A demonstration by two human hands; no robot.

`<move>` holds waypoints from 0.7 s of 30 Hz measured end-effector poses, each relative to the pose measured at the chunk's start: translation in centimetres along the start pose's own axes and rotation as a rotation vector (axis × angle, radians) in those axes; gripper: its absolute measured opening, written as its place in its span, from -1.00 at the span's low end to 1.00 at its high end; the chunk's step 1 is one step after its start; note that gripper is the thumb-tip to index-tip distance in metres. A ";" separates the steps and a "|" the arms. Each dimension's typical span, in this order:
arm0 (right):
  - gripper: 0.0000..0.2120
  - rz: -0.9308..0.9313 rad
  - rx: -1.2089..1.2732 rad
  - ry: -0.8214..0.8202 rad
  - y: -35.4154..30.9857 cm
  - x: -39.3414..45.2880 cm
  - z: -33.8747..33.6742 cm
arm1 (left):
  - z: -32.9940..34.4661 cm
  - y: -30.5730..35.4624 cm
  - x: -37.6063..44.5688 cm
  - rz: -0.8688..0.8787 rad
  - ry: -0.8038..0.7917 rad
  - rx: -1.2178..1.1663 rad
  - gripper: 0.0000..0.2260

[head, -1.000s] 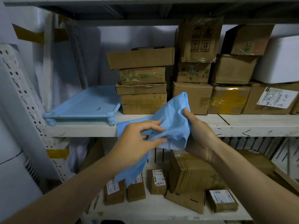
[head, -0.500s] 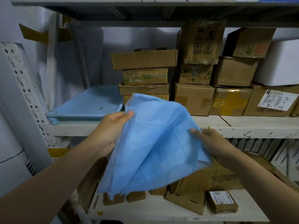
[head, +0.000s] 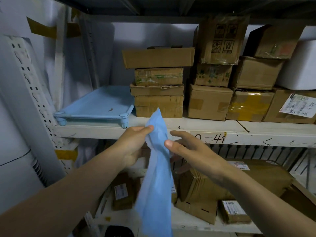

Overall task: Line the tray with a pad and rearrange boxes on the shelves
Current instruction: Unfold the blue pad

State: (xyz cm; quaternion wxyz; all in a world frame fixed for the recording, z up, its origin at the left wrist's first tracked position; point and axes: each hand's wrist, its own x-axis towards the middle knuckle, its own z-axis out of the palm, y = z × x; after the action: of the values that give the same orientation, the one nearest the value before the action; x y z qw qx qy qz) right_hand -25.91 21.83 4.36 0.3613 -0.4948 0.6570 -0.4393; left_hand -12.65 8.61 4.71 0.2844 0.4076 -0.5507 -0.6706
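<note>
Pinching the blue pad (head: pixel 158 134) near its top between thumb and fingers, the left hand (head: pixel 135 142) is holding it at centre frame, just below the front edge of the middle shelf (head: pixel 222 132); the right hand (head: pixel 193 151) is hovering beside it with fingers spread and relaxed, thumb close to or grazing the cloth, gripping nothing. Hanging as a narrow, bunched column, the pad is trailing down to the bottom edge of the frame, its lower part blurred. Sitting at left of centre on the middle shelf, the light blue tray (head: pixel 95 106) is lying bare, with a small dark speck on its surface, and its right edge is standing just beside a stack of cardboard boxes (head: pixel 158 82). Lining is judged as not yet begun. Risks are being noted as follows. With only one hand holding, the pad is likely to go into the tray gathered and creased rather than flat, unless the right hand is taking a second corner first. A trailing end may be catching on the shelf lip or dragging across the small parcels (head: pixel 121 192) on the lower shelf, knocking them out of place. Spreading the pad rightward may be fouling the adjacent box stack, whose wide top box is overhanging the ones beneath and looks liable to shift if nudged. The speck, if left, is going to be trapped underneath.
</note>
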 end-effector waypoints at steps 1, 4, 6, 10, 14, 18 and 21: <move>-0.11 0.026 0.009 -0.020 -0.2 0.0 0.4 | 0.0 -0.1 0.0 -0.018 0.005 -0.023 -0.74; -0.04 0.082 -0.015 -0.026 -0.1 0.5 1.2 | -0.1 -0.7 0.3 -0.045 0.014 -0.068 -0.72; -0.05 0.082 -0.077 0.002 0.5 1.0 1.7 | 0.2 -1.0 0.2 -0.051 0.012 -0.104 -0.71; -0.56 0.006 -0.153 0.146 1.8 2.1 2.1 | 0.8 -1.1 0.2 -0.043 -0.044 -0.177 -0.72; -0.90 -0.024 0.015 0.323 2.4 2.9 1.5 | 0.5 -1.3 -0.4 0.054 -0.148 -0.057 -0.59; -0.85 0.074 0.246 0.412 2.3 3.2 0.6 | -0.1 -1.9 -0.9 0.050 -0.240 0.230 -0.32; -0.82 0.112 0.346 0.406 2.3 3.5 0.2 | -0.2 -1.9 -1.0 0.021 -0.264 0.308 -0.66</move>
State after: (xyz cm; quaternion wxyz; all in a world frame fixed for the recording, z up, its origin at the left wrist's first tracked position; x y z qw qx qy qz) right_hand -27.41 18.68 2.01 0.3251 -0.2903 0.6574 -0.6147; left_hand -11.80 9.76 3.12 0.1509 0.3494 -0.6836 -0.6228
